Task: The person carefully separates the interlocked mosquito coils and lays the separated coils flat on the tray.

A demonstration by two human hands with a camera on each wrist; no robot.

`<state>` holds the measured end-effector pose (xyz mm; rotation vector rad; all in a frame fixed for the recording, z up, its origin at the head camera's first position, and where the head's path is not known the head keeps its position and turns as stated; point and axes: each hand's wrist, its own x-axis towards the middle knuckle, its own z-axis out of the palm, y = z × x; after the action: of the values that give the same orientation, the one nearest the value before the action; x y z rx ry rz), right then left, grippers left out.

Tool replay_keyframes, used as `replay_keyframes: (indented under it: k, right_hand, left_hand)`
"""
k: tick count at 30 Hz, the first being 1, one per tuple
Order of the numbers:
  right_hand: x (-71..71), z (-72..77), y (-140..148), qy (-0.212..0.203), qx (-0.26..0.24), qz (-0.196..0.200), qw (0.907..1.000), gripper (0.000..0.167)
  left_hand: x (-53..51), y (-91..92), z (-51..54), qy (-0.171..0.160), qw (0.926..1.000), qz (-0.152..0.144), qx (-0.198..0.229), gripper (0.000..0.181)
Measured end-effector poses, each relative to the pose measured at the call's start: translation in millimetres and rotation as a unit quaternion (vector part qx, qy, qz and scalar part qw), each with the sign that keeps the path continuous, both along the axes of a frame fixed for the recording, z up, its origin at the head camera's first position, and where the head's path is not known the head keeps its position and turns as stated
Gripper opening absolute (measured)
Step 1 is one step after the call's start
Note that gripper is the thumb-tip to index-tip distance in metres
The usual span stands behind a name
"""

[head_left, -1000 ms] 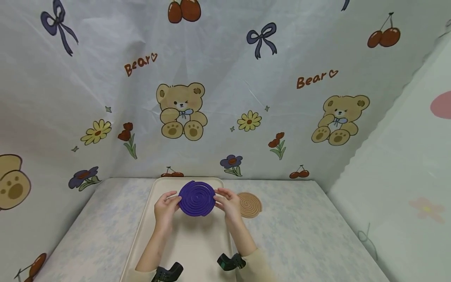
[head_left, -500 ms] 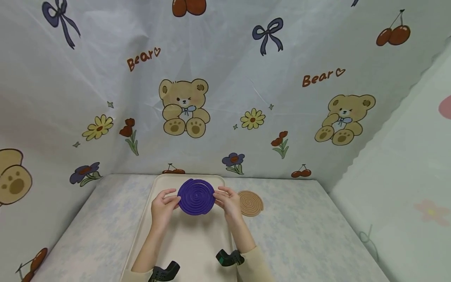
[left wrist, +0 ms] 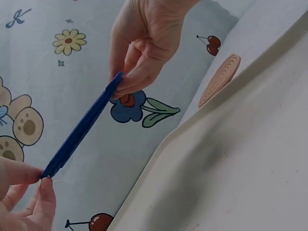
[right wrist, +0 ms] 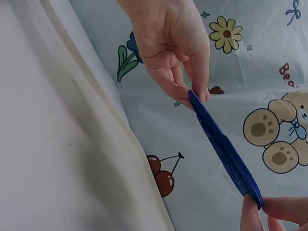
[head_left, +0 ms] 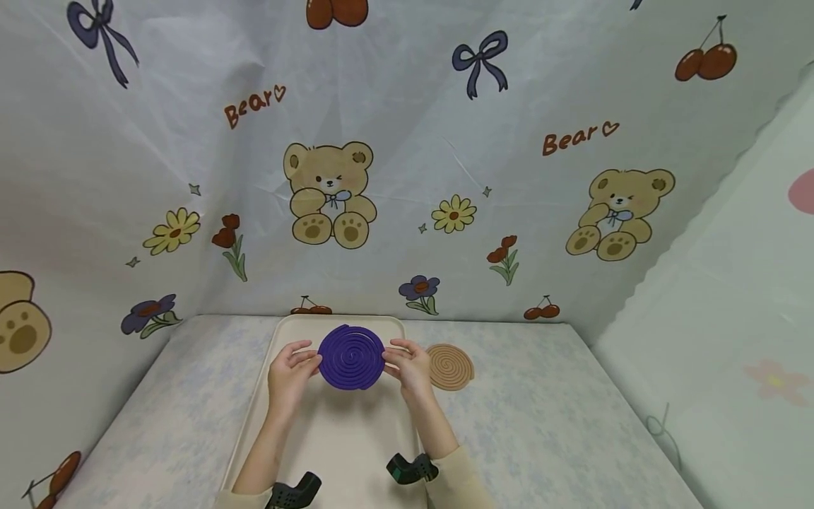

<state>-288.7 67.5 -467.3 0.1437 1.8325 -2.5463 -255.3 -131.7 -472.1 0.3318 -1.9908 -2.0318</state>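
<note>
A purple spiral disc [head_left: 352, 358], flat and coiled like a coaster, is held up above a cream tray [head_left: 356, 452]. My left hand [head_left: 290, 376] pinches its left edge between thumb and fingers. At the opposite edge my right hand [head_left: 410, 366] pinches it the same way. Seen nearly edge-on in the left wrist view, the blue-looking disc [left wrist: 82, 126] is thin and almost straight, with the right hand [left wrist: 147, 41] at its far end. In the right wrist view the left hand [right wrist: 171, 45] grips the far end of the disc [right wrist: 224, 144].
A tan spiral disc [head_left: 450, 367] lies on the pale mottled tabletop [head_left: 534, 424], just right of the tray. Small specks dot the tray's surface. A printed bear curtain [head_left: 394, 141] hangs behind the table's back edge, and a light sheet [head_left: 731, 318] borders the right.
Both hands keep their pinch on the purple spiral disc and it stays raised over the tray. The whole view has shifted slightly; otherwise little has moved.
</note>
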Motion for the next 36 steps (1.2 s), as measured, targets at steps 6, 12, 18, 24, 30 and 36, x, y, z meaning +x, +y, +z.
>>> replay_keyframes:
  k: [6,12,18,24,30,36]
  right_hand:
    - [-0.8,-2.1,-1.2,0.001,0.007,-0.01,0.9999,0.027]
    - [0.1,-4.0,-1.4,-0.004,0.001,-0.009,1.0,0.024]
    - [0.2,-5.8,-4.5,0.001,-0.004,-0.02,0.9998,0.025]
    - [-1.7,-9.6,-4.0,-0.004,-0.024,-0.023,0.9994,0.022]
    - [-5.3,-15.6,-2.7,-0.008,-0.035,-0.033,0.9988,0.021]
    - [-8.3,-20.1,-0.7,-0.01,-0.042,-0.054,0.9976,0.02]
  left_hand:
    - [-1.6,-1.1,-2.1,-0.039,0.9969,-0.062,-0.029,0.039]
    - [-1.2,-3.2,-3.8,-0.044,0.9973,-0.058,-0.004,0.041]
    - [-1.8,-6.4,-2.5,-0.054,0.9954,-0.059,0.054,0.04]
    - [-1.4,-10.6,-1.9,-0.052,0.9935,-0.044,0.092,0.037]
    - [-2.8,-15.7,-4.7,-0.04,0.9942,-0.021,0.098,0.035]
    - [-6.0,-20.9,-11.3,-0.03,0.9929,0.026,0.112,0.029]
